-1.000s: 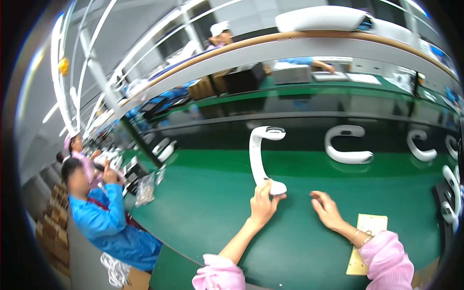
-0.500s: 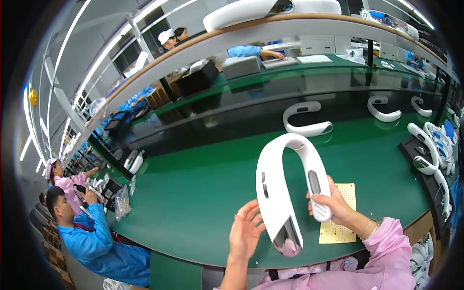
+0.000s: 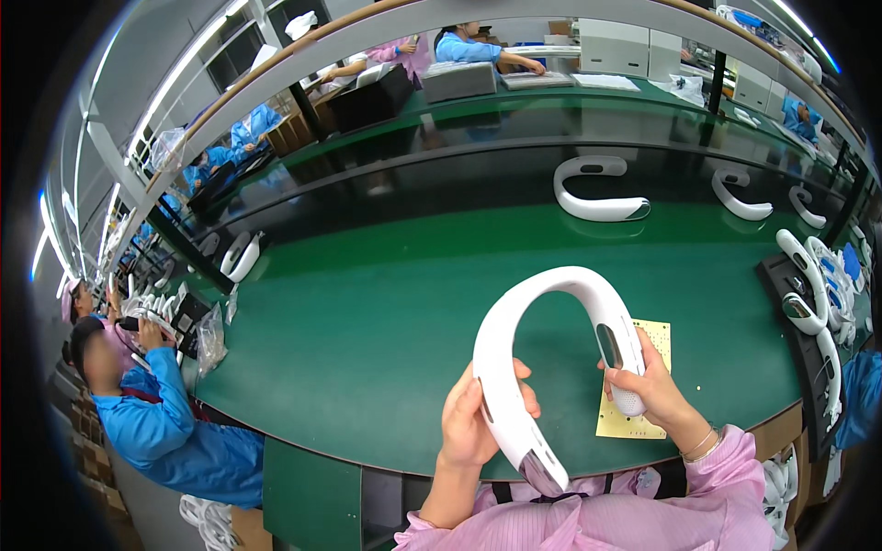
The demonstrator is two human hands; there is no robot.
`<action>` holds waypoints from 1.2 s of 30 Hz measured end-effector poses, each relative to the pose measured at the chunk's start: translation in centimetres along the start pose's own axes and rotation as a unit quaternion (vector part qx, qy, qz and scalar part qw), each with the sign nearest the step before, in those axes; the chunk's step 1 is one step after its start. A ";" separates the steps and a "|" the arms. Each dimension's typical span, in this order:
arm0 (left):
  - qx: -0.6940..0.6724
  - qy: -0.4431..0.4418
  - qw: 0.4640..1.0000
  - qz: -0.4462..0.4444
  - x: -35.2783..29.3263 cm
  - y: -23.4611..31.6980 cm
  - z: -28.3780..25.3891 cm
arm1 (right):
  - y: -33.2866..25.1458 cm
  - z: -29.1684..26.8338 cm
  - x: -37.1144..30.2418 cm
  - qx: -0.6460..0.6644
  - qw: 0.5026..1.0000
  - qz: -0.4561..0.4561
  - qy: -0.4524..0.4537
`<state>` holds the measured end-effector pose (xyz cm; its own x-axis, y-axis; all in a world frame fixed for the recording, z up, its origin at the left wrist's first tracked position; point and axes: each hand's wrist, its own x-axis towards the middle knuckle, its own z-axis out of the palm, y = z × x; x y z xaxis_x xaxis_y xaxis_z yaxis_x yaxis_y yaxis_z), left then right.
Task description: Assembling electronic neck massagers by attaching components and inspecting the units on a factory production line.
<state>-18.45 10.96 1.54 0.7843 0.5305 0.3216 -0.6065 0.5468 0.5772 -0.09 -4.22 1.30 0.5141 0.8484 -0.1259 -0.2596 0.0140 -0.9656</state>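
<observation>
A glossy white U-shaped neck fan (image 3: pixel 496 360) is held up over the near part of the green table, its bend pointing away from me. My left hand (image 3: pixel 473 418) wraps round its left arm, thumb on the near side and fingertips showing inside the U. The shiny end of that arm points down toward my body. With my right hand (image 3: pixel 648 381) I grip the end of the shorter right arm, below a dark oval panel. Under that hand lies a yellow perforated sheet (image 3: pixel 654 424), partly covered by hand and fan.
More white neck fans (image 3: pixel 602 209) stand on the dark conveyor strip beyond the table (image 3: pixel 367 367). At right, a black tray (image 3: pixel 797 367) holds several. A co-worker in blue (image 3: pixel 152 413) sits at left near a clear plastic bag (image 3: pixel 211 340). A shelf rail (image 3: pixel 404 32) crosses overhead.
My left hand has gone from open beside the neck fan to closed around its left arm. The fan has turned slightly, and my view has shifted.
</observation>
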 end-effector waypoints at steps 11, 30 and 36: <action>-0.082 0.024 0.995 -0.051 0.2 -0.3 -2.4 | -1.9 0.7 -0.7 0.002 1.000 -0.004 0.025; -0.131 0.092 0.987 -0.027 2.0 0.1 0.9 | -1.8 0.5 -0.4 0.072 0.997 -0.011 0.013; 0.064 0.145 0.986 -0.043 2.6 0.5 5.6 | 0.6 -0.1 1.3 0.042 0.998 0.053 0.018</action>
<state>-15.97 8.92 6.88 0.7504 0.6591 0.0504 -0.5036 0.5206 0.6894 0.45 -3.16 0.54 0.5088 0.8280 -0.2357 -0.3815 -0.0287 -0.9239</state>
